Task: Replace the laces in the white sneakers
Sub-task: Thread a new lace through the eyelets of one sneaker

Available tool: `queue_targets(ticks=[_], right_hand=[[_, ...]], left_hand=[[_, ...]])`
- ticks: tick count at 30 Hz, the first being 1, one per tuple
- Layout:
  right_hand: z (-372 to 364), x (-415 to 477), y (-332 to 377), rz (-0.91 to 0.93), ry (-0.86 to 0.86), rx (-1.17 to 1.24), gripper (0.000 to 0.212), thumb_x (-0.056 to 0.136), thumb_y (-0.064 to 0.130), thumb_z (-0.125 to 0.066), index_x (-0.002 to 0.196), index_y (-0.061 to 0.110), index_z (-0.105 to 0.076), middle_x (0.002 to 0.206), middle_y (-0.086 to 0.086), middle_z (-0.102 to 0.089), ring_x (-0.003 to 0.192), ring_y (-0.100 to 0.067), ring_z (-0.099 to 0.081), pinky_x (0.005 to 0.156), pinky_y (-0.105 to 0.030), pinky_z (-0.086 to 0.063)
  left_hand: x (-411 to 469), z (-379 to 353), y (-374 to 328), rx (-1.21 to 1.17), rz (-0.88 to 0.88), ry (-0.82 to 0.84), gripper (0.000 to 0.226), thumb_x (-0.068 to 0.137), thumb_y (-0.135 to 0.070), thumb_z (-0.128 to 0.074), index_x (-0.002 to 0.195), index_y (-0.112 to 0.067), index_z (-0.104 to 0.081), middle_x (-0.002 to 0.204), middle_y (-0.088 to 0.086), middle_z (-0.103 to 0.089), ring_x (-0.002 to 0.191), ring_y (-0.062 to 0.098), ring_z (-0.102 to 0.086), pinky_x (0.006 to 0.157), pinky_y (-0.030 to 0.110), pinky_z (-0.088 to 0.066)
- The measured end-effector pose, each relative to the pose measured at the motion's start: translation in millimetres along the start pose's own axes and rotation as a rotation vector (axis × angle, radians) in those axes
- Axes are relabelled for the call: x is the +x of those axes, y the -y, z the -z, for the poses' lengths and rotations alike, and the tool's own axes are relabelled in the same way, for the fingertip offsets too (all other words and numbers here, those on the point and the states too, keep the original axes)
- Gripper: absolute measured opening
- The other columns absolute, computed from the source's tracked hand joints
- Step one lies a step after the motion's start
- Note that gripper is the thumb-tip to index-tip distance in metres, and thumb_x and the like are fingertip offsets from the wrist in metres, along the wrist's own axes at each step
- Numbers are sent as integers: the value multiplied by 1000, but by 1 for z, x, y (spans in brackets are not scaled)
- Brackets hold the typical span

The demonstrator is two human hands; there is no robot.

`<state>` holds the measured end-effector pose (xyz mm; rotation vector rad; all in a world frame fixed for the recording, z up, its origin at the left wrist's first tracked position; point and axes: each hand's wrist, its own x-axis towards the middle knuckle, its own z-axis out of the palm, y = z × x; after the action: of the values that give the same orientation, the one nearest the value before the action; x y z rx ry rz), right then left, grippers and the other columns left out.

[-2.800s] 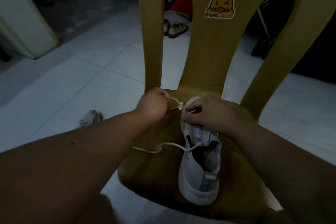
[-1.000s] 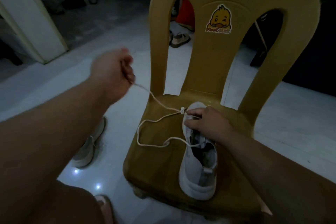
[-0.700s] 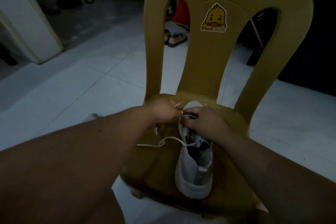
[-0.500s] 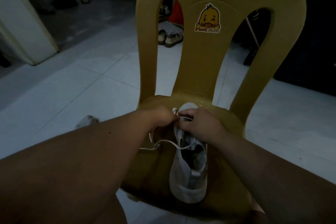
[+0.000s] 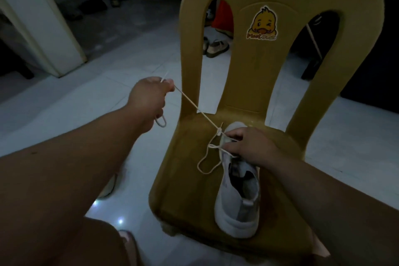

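A white sneaker [image 5: 238, 205] lies on the seat of a yellow plastic chair [image 5: 194, 179], toe pointing toward the backrest. A cream lace [image 5: 192, 106] runs taut from the shoe's front up and left to my left hand [image 5: 149, 99], which grips it in a fist above the floor; a small loop of lace hangs below that fist. My right hand [image 5: 248, 146] rests on the front of the sneaker, fingers curled and pinching the lace near the eyelets. A slack loop of lace [image 5: 207, 164] lies on the seat left of the shoe.
A second white sneaker [image 5: 108, 188] lies on the tiled floor left of the chair, mostly hidden by my left arm. Sandals [image 5: 216, 46] show through the chair back. More shoes [image 5: 101, 4] sit at the far left by a white pillar [image 5: 41, 26].
My left hand has moved from the shoe's toe up and to the left, drawing the lace taut. The right hand stays on the front of the sneaker.
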<state>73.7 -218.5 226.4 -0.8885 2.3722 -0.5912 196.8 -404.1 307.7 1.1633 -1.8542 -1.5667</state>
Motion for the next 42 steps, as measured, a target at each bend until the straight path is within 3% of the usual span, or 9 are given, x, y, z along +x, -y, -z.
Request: queue_targets(ticks=[4, 7, 10, 16, 23, 27, 30, 36, 42], right_hand=[[3, -19, 22, 182, -203, -59, 26, 92, 44, -53, 108, 28, -66, 98, 6, -58, 80, -4, -52, 67, -21, -41], [1, -32, 53, 355, -29, -323, 27, 93, 46, -50, 105, 27, -65, 92, 10, -55, 78, 1, -50, 65, -15, -36], [-17, -28, 68, 422, 138, -645, 27, 94, 38, -51, 105, 18, -66, 100, 0, -63, 96, -16, -61, 77, -26, -46], [-59, 1, 96, 17, 363, -911, 57, 93, 54, -43, 136, 16, -45, 136, -11, -49, 126, -35, -46, 102, -49, -37], [-62, -3, 97, 50, 409, -855, 38, 96, 31, -51, 128, 12, -53, 128, -11, -55, 112, -27, -55, 85, -36, -44], [-43, -28, 107, 24, 148, -454, 28, 91, 29, -55, 110, 9, -61, 111, -11, -62, 103, -27, -60, 82, -33, -48], [-5, -53, 99, -88, -184, 35, 9, 86, 22, -61, 83, 14, -63, 81, -4, -67, 76, -18, -65, 68, -32, -55], [81, -110, 91, -55, -460, 971, 20, 91, 1, -49, 91, 12, -65, 73, -10, -60, 70, -19, -60, 63, -31, -48], [136, -155, 118, 181, -540, 1044, 17, 100, 18, -47, 94, 18, -63, 83, -3, -59, 77, -16, -58, 70, -29, -50]], left_hand=[[-12, 5, 4, 137, -10, 168, 22, 96, -27, -50, 81, -14, -62, 71, 2, -45, 57, 13, -35, 47, 25, -29], [-18, 5, 1, 193, -56, 221, 24, 96, -31, -49, 83, -18, -64, 73, 0, -50, 58, 13, -39, 48, 25, -32], [-20, 6, 0, 191, -76, 223, 27, 95, -34, -51, 86, -14, -66, 75, 3, -53, 58, 14, -40, 51, 27, -33], [-21, 12, 0, 163, -82, 245, 33, 92, -35, -56, 94, -4, -68, 79, 11, -56, 54, 14, -38, 50, 26, -31], [-21, 23, -2, 156, -92, 284, 30, 90, -34, -59, 93, -5, -69, 79, 8, -61, 56, 13, -43, 55, 25, -34], [-26, 24, -10, 140, -83, 312, 26, 91, -34, -59, 82, -12, -69, 65, 0, -56, 55, 13, -41, 54, 24, -33], [-33, 25, -24, 94, -104, 285, 26, 96, -34, -51, 86, -19, -70, 79, -3, -64, 58, 10, -43, 53, 24, -35], [-65, 27, -75, -388, -185, 260, 26, 96, -22, -43, 87, -11, -65, 79, 2, -61, 50, 9, -39, 47, 25, -29], [-119, 25, -135, -520, -352, 361, 26, 99, -16, -38, 90, -12, -62, 69, 0, -53, 59, 12, -43, 56, 26, -35]])
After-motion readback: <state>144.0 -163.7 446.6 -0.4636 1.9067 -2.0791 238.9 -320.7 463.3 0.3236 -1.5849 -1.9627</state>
